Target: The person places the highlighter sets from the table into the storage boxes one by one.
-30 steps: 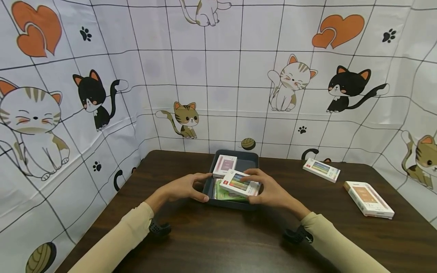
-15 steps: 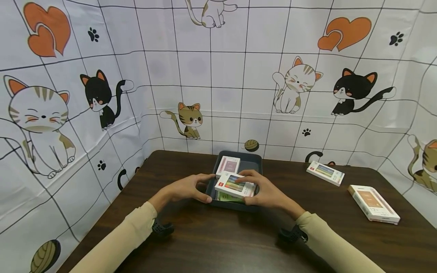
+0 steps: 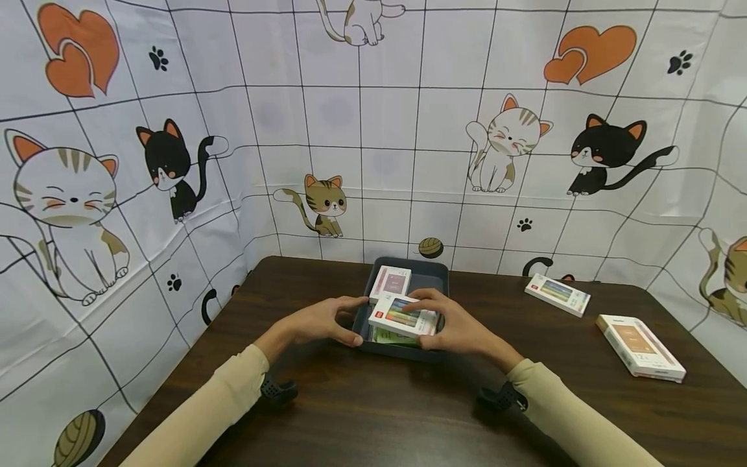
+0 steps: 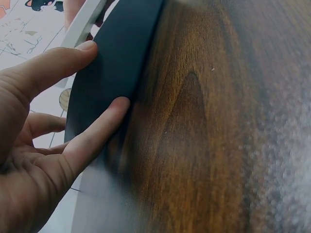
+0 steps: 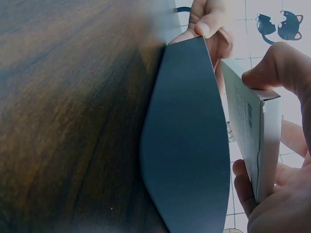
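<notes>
My right hand (image 3: 458, 324) pinches a slim white box with coloured sticks on its front (image 3: 403, 316) between thumb and fingers, tilted over a dark grey tray (image 3: 403, 352). In the right wrist view, the box (image 5: 250, 131) is held clear of the tray's outer wall (image 5: 187, 126). My left hand (image 3: 318, 321) touches the tray's near left corner with its fingers spread. Two fingertips press on the tray wall (image 4: 114, 53) in the left wrist view. Inside the tray lie a white-and-pink box (image 3: 391, 282) and, partly hidden, a flat green item (image 3: 391, 337).
To the right on the brown wooden table (image 3: 373, 415) lie another slim white box with coloured sticks (image 3: 557, 294) and a thicker white-and-orange box (image 3: 642, 348). A cat-print sheet (image 3: 385, 130) hangs behind the table and along its sides.
The held box has shifted slightly left over the tray since one second ago, covering more of the green item. In the last half second almost nothing has moved.
</notes>
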Demonstrator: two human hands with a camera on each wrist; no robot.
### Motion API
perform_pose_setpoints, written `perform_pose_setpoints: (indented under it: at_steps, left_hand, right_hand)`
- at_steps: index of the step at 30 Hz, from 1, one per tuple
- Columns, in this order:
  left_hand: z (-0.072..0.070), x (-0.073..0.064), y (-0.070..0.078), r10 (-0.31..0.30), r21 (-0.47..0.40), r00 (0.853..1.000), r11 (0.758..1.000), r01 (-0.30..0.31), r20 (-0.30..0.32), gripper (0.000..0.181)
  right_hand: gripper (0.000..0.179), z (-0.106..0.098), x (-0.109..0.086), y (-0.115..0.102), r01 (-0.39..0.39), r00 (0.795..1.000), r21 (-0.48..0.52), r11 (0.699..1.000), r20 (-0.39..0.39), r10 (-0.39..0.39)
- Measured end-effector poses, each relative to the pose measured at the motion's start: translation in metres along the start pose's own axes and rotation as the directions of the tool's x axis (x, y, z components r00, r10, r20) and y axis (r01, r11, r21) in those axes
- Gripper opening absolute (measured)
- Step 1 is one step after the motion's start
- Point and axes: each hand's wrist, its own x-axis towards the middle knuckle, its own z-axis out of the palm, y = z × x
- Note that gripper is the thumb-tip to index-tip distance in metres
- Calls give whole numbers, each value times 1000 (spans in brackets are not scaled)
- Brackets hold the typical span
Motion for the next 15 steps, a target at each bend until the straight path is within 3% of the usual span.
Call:
perform_pose_setpoints:
  at_steps: [15]
  left_hand:
    - [0,0,1,-8,10,1000,1000,8,-6,100]
  right_hand:
    - [54,1,0,4,3,1000,0,1000,9,-3]
